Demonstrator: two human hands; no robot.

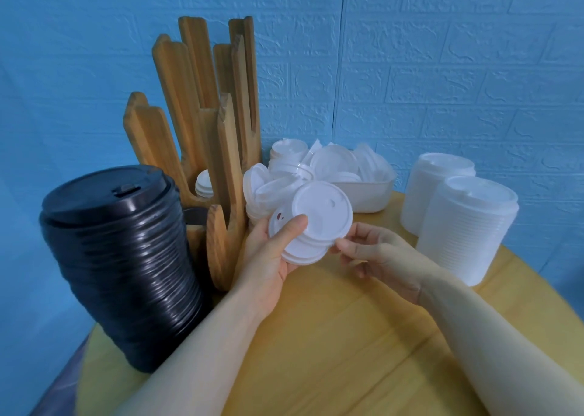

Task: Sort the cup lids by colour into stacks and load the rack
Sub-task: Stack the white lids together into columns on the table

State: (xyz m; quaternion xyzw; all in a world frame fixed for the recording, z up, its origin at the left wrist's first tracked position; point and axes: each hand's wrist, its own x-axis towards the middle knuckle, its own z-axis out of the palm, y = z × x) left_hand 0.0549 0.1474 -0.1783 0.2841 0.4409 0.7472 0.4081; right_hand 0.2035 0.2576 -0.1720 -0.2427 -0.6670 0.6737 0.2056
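Head view. A wooden rack (202, 137) with tall upright slats stands at the back left of a yellow worktop (331, 336); all positions below are given relative to this rack. Just in front of its lower slats, the left hand (271, 257) grips a small fanned stack of white lids (311, 226), thumb pressed on the upper face and fingers curled beneath. The top lid is tilted toward the camera and shows its sip hole. To the right of the rack and beside the held lids, the right hand (376, 254) pinches the lower right edge of the stack between thumb and forefinger; its other fingers are loosely curled. Both forearms reach in from the bottom edge.

Left of the rack, touching its base, stands a tall stack of black lids (123, 257), leaning slightly. Inside the rack, low between the slats, a few white lids (203, 183) sit in one slot. Right of the rack, a white tub (366, 194) holds a loose heap of white lids (316, 162), some spilling over toward the rack's base. Farther right, well apart from the rack, two tall stacks of white lids (464, 226) stand side by side near the worktop's edge. A blue embossed brick-pattern wall (442, 67) lies behind.
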